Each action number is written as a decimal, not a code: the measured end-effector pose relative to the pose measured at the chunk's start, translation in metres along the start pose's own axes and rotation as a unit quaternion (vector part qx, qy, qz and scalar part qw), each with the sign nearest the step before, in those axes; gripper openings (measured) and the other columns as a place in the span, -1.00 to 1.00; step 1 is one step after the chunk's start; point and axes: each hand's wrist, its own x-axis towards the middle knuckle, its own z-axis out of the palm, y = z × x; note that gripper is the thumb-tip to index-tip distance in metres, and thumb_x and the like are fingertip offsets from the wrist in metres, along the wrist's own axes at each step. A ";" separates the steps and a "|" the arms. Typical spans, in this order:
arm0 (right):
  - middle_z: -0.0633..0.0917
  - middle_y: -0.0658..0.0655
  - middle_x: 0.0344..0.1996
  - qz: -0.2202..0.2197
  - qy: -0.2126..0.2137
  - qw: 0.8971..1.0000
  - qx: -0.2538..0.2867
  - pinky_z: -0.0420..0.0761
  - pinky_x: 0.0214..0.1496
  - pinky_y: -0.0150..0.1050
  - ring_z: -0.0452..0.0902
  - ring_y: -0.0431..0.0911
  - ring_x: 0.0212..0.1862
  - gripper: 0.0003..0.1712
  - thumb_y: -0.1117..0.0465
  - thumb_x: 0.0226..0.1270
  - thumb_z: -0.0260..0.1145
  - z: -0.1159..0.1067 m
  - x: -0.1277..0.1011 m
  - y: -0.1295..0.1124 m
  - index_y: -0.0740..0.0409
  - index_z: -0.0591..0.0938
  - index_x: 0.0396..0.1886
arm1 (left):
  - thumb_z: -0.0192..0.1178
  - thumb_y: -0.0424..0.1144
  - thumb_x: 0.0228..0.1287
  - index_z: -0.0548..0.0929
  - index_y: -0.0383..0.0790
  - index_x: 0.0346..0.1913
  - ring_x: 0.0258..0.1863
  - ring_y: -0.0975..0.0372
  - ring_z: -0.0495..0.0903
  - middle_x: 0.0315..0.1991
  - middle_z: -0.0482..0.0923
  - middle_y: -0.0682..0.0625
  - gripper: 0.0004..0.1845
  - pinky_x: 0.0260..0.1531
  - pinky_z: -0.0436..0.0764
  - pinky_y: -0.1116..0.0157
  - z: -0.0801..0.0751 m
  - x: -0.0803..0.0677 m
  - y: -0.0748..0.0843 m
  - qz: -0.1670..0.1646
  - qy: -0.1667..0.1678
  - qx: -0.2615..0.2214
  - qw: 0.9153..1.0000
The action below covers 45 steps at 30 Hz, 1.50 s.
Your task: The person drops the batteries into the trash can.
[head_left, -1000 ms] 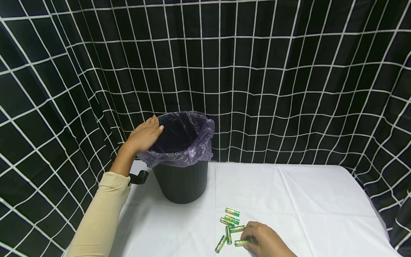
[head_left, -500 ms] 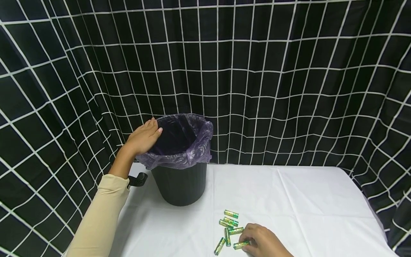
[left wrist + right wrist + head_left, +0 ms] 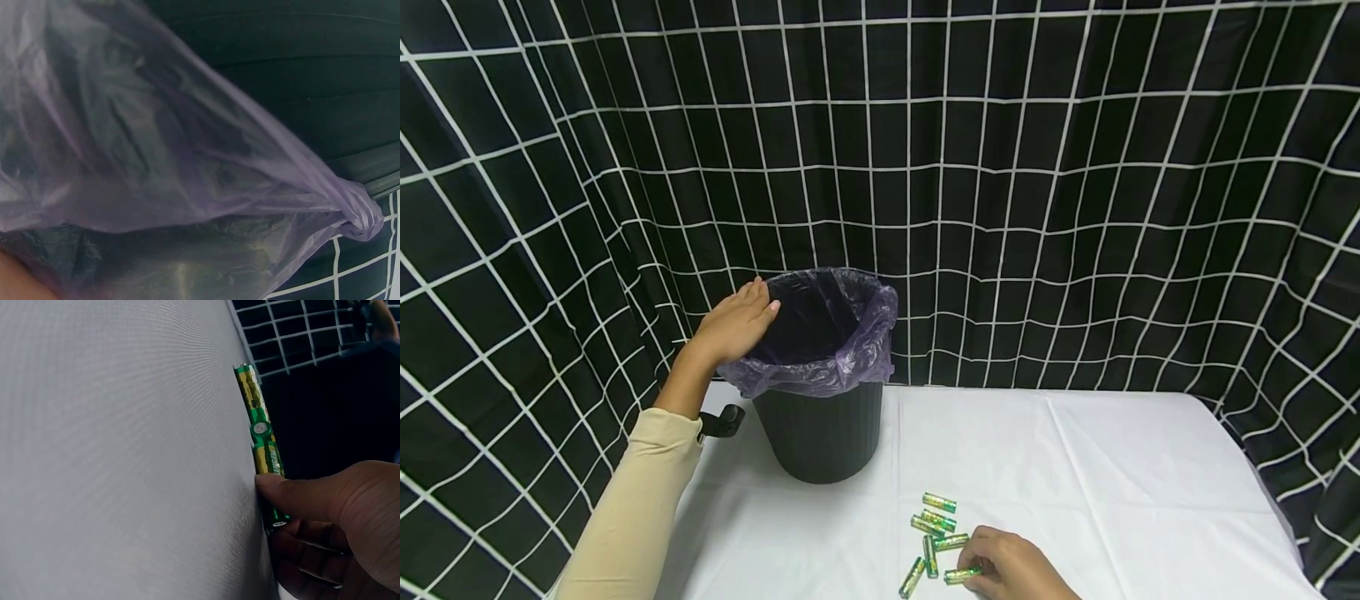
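A green-and-gold battery (image 3: 962, 574) is pinched on the white cloth (image 3: 1112, 467) by the right hand (image 3: 1011, 571) — five more (image 3: 938, 523) lie just beside it. The bin (image 3: 820, 425) rim is touched by the left hand (image 3: 733, 323), fingers relaxed on the purple liner (image 3: 857, 354).

Left hand (image 3: 735, 323) rests flat on the purple-lined rim of the black bin (image 3: 822, 433). Right hand (image 3: 1011, 568) pinches one green battery (image 3: 962, 574) on the white worktop (image 3: 1112, 483), beside five loose batteries (image 3: 934, 525).
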 end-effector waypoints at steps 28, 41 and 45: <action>0.69 -0.22 -0.36 -0.045 0.015 0.997 -0.055 0.58 -0.34 -0.40 0.41 -0.46 -0.43 -0.83 0.11 0.15 0.52 -0.008 0.001 -0.023 0.02 0.80 -0.26 | -0.48 -0.01 0.69 -0.14 -0.56 0.55 0.60 -0.16 -0.27 0.60 -0.26 -0.39 -0.30 0.56 -0.21 -0.04 0.001 0.002 -0.002 0.000 -0.001 0.001 1.000; 0.72 -0.19 -0.31 -0.209 0.114 0.965 -0.111 0.55 -0.31 -0.56 0.57 -0.44 -0.31 -0.85 0.24 0.11 0.57 -0.011 0.008 -0.044 0.01 0.81 -0.29 | -0.47 -0.01 0.69 -0.13 -0.54 0.56 0.61 -0.16 -0.26 0.61 -0.26 -0.37 -0.30 0.56 -0.21 -0.04 0.002 0.002 0.000 -0.005 -0.006 -0.004 1.000; 0.71 -0.20 -0.29 -0.238 0.147 0.951 -0.130 0.56 -0.26 -0.56 0.61 -0.40 -0.27 -0.81 0.24 0.06 0.59 -0.015 0.012 -0.051 -0.01 0.80 -0.29 | -0.48 -0.01 0.69 -0.14 -0.54 0.56 0.61 -0.15 -0.27 0.61 -0.27 -0.37 -0.30 0.56 -0.21 -0.04 0.001 0.001 -0.002 -0.006 -0.006 0.000 1.000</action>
